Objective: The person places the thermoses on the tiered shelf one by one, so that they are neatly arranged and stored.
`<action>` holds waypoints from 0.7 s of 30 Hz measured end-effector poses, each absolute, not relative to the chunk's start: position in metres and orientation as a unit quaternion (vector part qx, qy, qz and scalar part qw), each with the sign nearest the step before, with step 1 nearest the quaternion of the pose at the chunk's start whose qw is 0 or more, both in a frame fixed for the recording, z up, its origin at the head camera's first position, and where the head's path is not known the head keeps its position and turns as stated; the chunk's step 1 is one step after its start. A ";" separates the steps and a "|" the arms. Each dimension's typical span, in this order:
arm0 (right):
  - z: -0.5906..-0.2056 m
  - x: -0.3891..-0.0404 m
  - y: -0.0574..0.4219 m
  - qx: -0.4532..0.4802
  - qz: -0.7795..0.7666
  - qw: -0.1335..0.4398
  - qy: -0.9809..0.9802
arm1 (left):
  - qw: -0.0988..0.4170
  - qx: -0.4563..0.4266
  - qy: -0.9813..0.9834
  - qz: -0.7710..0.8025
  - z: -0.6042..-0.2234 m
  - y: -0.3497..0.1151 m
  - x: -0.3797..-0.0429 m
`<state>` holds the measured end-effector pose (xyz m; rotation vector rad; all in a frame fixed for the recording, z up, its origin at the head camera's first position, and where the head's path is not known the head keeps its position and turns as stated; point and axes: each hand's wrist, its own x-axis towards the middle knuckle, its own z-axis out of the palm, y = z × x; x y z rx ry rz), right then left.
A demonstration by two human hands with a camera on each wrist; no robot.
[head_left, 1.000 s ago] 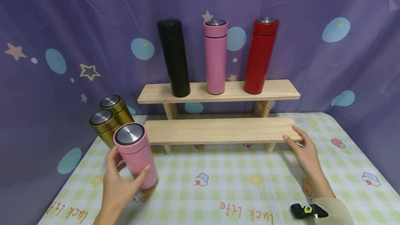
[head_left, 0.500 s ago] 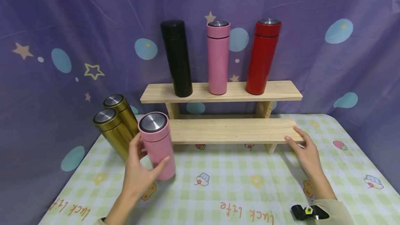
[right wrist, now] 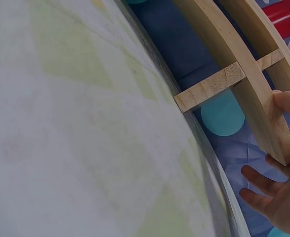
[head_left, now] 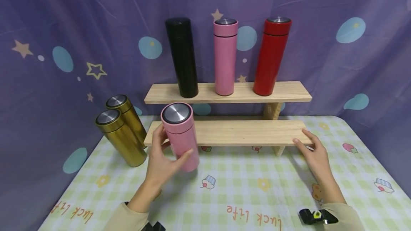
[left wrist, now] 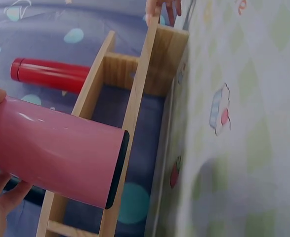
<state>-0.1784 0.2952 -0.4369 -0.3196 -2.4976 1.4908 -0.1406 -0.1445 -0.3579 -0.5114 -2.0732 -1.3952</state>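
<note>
My left hand [head_left: 163,167] grips a pink thermos bottle [head_left: 183,136] with a steel-topped lid, thumb on its front side. The bottle is off the table, in front of the left part of the lower shelf board; its dark base [left wrist: 117,170] shows in the left wrist view. At the other end, my right hand [head_left: 316,156] pinches the right end of the wooden two-tier shelf's lower board [head_left: 244,133], with thumb and fingers around the corner [right wrist: 285,148]. A black thermos [head_left: 183,60], a slimmer pink thermos [head_left: 225,60] and a red thermos [head_left: 272,60] stand on the upper board [head_left: 292,93].
Two gold thermos bottles [head_left: 123,142] stand on the table left of the shelf, close to the left hand. A green checked tablecloth [head_left: 237,174] covers the table. A purple patterned curtain [head_left: 96,10] hangs behind and at the sides.
My left hand has carried the pink thermos right and upward, away from the gold bottles and toward the lower board. The right hand has stayed at the board's end.
</note>
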 end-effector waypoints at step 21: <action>-0.438 -0.179 0.296 -0.119 0.508 0.109 -0.846 | 0.245 -0.208 -0.744 -0.586 -0.336 -0.094 -0.171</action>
